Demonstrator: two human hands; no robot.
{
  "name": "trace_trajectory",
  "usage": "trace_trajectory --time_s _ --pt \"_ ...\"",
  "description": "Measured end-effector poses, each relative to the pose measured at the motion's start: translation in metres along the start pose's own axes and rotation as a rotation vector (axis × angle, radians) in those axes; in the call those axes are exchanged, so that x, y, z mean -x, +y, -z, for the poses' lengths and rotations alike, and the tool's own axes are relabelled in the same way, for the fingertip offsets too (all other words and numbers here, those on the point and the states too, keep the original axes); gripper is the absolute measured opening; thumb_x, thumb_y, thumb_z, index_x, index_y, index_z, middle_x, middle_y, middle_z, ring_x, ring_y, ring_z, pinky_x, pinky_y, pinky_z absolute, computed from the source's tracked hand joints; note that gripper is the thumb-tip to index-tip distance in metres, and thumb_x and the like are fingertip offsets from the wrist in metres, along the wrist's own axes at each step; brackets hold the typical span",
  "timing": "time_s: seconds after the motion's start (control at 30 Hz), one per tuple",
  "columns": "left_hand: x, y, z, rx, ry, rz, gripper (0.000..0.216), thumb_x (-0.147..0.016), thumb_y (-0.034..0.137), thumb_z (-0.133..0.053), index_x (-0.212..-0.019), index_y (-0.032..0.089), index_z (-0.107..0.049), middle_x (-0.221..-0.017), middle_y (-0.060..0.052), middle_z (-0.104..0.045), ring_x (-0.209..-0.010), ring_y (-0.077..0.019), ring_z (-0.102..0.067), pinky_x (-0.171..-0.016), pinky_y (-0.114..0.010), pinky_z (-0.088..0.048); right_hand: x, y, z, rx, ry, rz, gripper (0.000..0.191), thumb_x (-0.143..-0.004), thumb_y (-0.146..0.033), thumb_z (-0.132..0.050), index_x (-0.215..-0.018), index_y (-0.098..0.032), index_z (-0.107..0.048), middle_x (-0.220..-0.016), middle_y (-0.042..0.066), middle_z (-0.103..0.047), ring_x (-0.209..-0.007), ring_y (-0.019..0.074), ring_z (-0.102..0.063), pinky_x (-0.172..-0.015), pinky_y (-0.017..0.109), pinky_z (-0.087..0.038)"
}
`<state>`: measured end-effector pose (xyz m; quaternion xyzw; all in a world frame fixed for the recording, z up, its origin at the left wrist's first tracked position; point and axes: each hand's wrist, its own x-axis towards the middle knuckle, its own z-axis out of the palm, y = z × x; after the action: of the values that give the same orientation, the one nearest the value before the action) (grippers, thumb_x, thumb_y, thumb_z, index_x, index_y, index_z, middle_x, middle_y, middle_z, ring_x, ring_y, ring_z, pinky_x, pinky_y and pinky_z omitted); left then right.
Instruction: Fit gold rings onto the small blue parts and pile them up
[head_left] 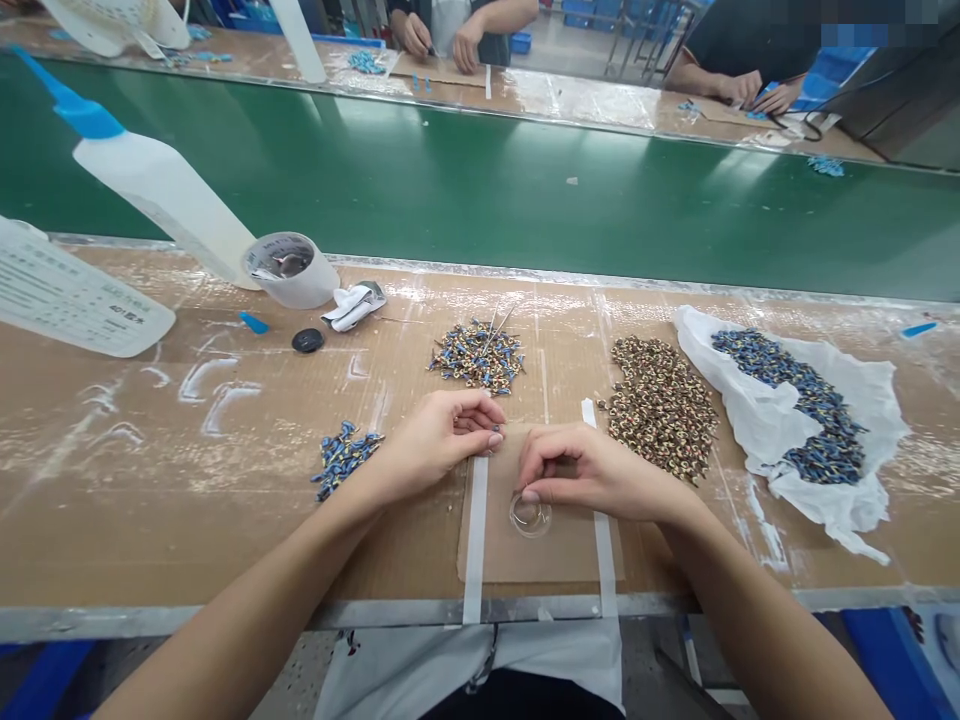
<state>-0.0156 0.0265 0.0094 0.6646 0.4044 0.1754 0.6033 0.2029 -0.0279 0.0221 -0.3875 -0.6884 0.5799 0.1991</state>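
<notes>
My left hand (457,432) is closed in a pinch over the top edge of a cardboard pad (540,560). A tiny dark piece shows at its fingertips, too small to name. My right hand (574,468) is also pinched, its fingertips at the upper rim of a small clear round dish (531,520) on the pad. What those fingers hold, if anything, is hidden. Just beyond my left hand lies a pile of small blue and brass-coloured parts (476,355) with tweezers (495,328) on top. Another pile of blue-tipped parts (345,460) lies beside my left forearm.
Brass-coloured parts (660,405) are heaped right of the pad, beside white paper (862,390) holding more blue parts. A glue bottle (165,190), a second bottle (75,290), a tape roll (304,280) and a black cap (307,340) stand left. Beyond the green belt (480,190), two people work.
</notes>
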Motion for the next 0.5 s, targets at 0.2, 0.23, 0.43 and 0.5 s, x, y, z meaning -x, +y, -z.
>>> trace_trajectory --time_s 0.2,0.23,0.43,0.5 --pt "-0.001 0.0 -0.004 -0.013 -0.034 -0.012 0.015 -0.084 0.023 -0.061 -0.092 0.013 -0.07 -0.082 -0.004 -0.068 -0.076 -0.0143 -0.06 -0.07 -0.026 -0.045 0.005 0.0 0.005 -0.009 -0.042 0.011 0.011 -0.086 -0.027 -0.068 -0.083 -0.017 -0.066 -0.087 0.004 -0.067 -0.084 0.0161 -0.063 -0.077 0.029 -0.05" --pt "-0.001 0.0 -0.005 -0.007 -0.047 -0.017 0.016 -0.085 0.023 -0.061 -0.094 0.013 -0.07 -0.083 -0.004 -0.068 -0.076 -0.0143 -0.06 -0.071 -0.026 -0.046 0.005 0.0 0.006 -0.003 -0.045 0.022 0.011 -0.086 -0.027 -0.069 -0.083 -0.017 -0.066 -0.088 0.004 -0.067 -0.084 0.016 -0.062 -0.077 0.029 -0.049" --pt "0.0 0.002 -0.01 0.014 -0.051 -0.015 0.021 -0.083 0.022 -0.062 -0.1 0.012 -0.069 -0.082 -0.005 -0.068 -0.075 -0.0138 -0.06 -0.07 -0.026 -0.046 0.004 0.002 0.006 0.012 -0.065 0.063 0.011 -0.086 -0.025 -0.069 -0.08 -0.017 -0.065 -0.086 0.003 -0.066 -0.086 0.0161 -0.06 -0.081 0.031 -0.047" --pt "0.001 0.003 -0.011 0.004 -0.056 -0.002 0.021 -0.084 0.023 -0.062 -0.1 0.011 -0.069 -0.079 -0.005 -0.068 -0.072 -0.0134 -0.059 -0.068 -0.025 -0.045 0.003 0.003 0.005 -0.062 -0.054 0.017 0.011 -0.087 -0.026 -0.068 -0.081 -0.017 -0.064 -0.086 0.003 -0.066 -0.085 0.0156 -0.06 -0.08 0.031 -0.048"
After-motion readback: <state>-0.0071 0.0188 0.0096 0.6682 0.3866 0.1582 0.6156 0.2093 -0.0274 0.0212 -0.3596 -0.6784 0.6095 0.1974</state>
